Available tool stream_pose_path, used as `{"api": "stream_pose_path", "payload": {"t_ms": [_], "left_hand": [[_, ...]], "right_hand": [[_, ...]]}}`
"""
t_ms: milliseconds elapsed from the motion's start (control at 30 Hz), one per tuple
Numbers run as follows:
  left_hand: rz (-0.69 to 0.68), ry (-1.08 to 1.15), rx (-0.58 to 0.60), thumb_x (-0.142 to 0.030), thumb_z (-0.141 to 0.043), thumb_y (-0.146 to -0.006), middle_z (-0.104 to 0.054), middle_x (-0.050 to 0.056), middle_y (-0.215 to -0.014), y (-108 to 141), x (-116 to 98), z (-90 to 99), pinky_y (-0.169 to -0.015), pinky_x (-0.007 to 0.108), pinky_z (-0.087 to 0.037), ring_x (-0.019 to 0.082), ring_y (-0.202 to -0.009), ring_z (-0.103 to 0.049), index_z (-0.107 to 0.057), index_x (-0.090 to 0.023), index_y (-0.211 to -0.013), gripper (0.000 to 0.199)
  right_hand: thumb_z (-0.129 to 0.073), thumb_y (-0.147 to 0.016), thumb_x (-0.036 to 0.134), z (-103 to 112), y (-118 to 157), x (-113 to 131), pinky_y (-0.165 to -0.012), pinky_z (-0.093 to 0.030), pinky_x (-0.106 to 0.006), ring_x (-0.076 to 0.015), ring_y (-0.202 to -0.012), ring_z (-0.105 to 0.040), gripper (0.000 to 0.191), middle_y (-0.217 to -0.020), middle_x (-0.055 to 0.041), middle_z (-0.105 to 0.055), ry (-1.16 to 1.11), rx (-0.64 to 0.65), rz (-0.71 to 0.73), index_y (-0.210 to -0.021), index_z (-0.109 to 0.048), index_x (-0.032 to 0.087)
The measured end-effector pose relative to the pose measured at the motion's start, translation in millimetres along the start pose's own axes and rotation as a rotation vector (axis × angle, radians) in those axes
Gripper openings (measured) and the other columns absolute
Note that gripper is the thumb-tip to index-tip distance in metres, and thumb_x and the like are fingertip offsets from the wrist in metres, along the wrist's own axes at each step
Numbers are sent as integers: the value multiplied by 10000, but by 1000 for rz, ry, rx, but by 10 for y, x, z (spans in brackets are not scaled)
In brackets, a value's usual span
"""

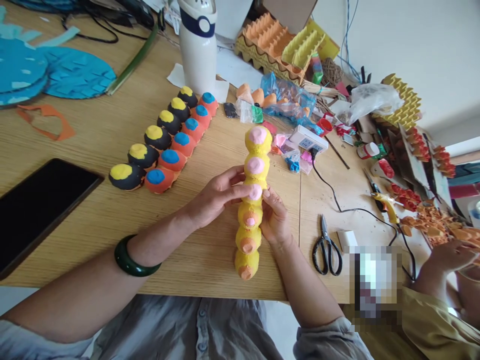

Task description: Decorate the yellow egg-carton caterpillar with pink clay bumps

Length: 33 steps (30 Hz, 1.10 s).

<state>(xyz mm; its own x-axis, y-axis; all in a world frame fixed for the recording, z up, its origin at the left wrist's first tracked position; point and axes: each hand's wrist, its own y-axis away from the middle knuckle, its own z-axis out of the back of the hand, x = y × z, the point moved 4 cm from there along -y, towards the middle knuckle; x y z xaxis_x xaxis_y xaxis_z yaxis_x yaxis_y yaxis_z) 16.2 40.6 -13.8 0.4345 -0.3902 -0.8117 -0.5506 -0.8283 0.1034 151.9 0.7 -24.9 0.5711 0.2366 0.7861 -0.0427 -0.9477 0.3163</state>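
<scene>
1. The left hand [217,196] grips the yellow egg-carton caterpillar [252,167] from 9 o'clock, fingers curled over it.
2. The right hand [275,218] closes on it from 3 o'clock.
3. The caterpillar sits at the person's 12 o'clock, above the wooden table [210,265].
4. Black-handled scissors [327,255] lie at its 4 o'clock.

On the wooden bench [202,265], two rows of painted egg-carton cups [170,157] lie left of the jointed egg-carton caterpillar [257,167], with steel scissors [324,235] to its right and a flat touchscreen device [37,215] farther left.
</scene>
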Motion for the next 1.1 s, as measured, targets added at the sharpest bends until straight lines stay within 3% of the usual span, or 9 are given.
{"api": "stream_pose_path", "payload": {"t_ms": [100, 267, 400, 600, 767, 900, 1100], "left_hand": [[-41, -50, 19, -340, -894, -816, -744, 69, -1190, -14, -2, -2, -996, 381, -535, 261, -1164, -688, -690, -213, -1258, 503], [-43, -66, -13, -355, -906, -796, -737, 82, -1205, -11, 2, 6, -985, 397, -543, 273, -1156, -690, -676, -203, -1258, 537], [-9, -21, 26, -460, -829, -870, -729, 93, -1276, 8, 21, -25, -963, 394, -561, 304, -1243, -667, -665, -219, -1305, 524], [-115, -88, -28, -368, -920, -798, -740, 86, -1209, -2, 51, 6, -974, 385, -568, 266, -1146, -704, -654, -196, -1273, 571], [-37, -13, -26, -538, -832, -859, -748, 71, -1181, 8, 53, 7, -921, 383, -575, 294, -1180, -678, -729, -244, -1204, 465], [28, 22, -72, -444, -899, -793, -758, 33, -1044, 3, 61, 11, -860, 369, -567, 260, -1045, -686, -750, -255, -1086, 379], [76, 100, -28, -601, -802, -861, -771, 55, -1084, -4, 78, 7, -852, 362, -568, 268, -1042, -698, -780, -257, -1070, 404]], "right_hand": [[-839, -732, 384, 6, 2, -8, -574, -441, -257, -123, -605, -539, 225, -717, 26, -684, 25, -2, 5, -790, -694, 222], [-825, -754, 398, 20, -12, -26, -577, -440, -270, -131, -607, -537, 218, -739, 25, -684, 37, 14, -7, -822, -701, 233], [-851, -711, 398, 30, -30, -13, -587, -456, -270, -134, -617, -555, 241, -736, 22, -692, 4, 16, -18, -801, -705, 230], [-870, -720, 417, 24, -17, -3, -575, -440, -259, -121, -603, -530, 256, -706, 31, -666, 24, 29, -14, -796, -725, 220], [-875, -721, 411, 9, 19, -2, -581, -432, -264, -129, -615, -539, 258, -717, 22, -679, 43, 39, -8, -831, -735, 224], [-858, -737, 431, 0, 32, -13, -597, -441, -286, -156, -636, -560, 263, -705, 20, -663, 89, 59, -8, -847, -712, 243], [-851, -709, 426, 26, -5, -4, -612, -461, -292, -154, -641, -569, 276, -752, 12, -693, 36, 34, -46, -840, -700, 236]]}}
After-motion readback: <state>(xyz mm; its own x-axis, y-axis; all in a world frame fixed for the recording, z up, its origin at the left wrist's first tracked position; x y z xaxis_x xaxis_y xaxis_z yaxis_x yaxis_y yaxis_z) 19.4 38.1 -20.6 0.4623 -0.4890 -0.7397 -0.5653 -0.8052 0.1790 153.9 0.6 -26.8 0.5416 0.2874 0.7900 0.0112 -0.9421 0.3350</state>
